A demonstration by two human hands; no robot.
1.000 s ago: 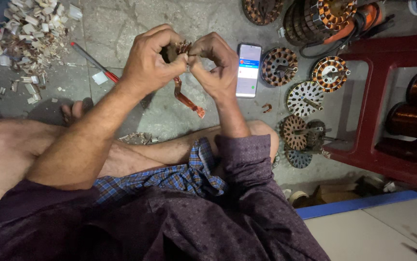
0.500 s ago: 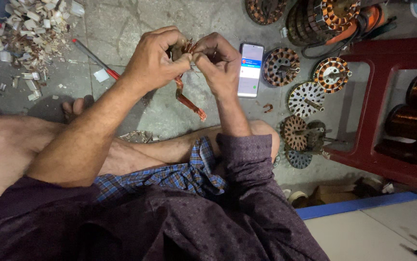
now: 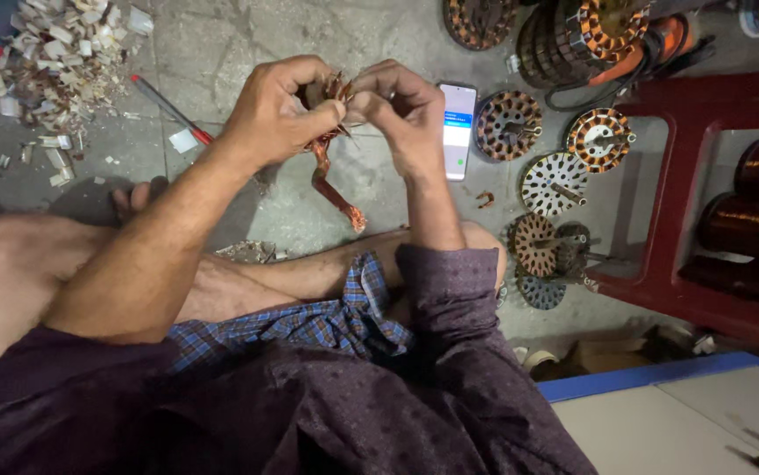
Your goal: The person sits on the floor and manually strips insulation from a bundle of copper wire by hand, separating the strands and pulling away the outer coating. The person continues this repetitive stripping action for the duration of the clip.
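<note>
A slim phone (image 3: 458,129) lies on the floor, screen lit white and blue-green.

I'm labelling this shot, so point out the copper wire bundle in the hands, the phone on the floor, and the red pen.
copper wire bundle (image 3: 334,186), head view, on its hanging tail.
phone (image 3: 457,129), head view, middle of its lit screen.
red pen (image 3: 168,107), head view, middle of its shaft.
</note>
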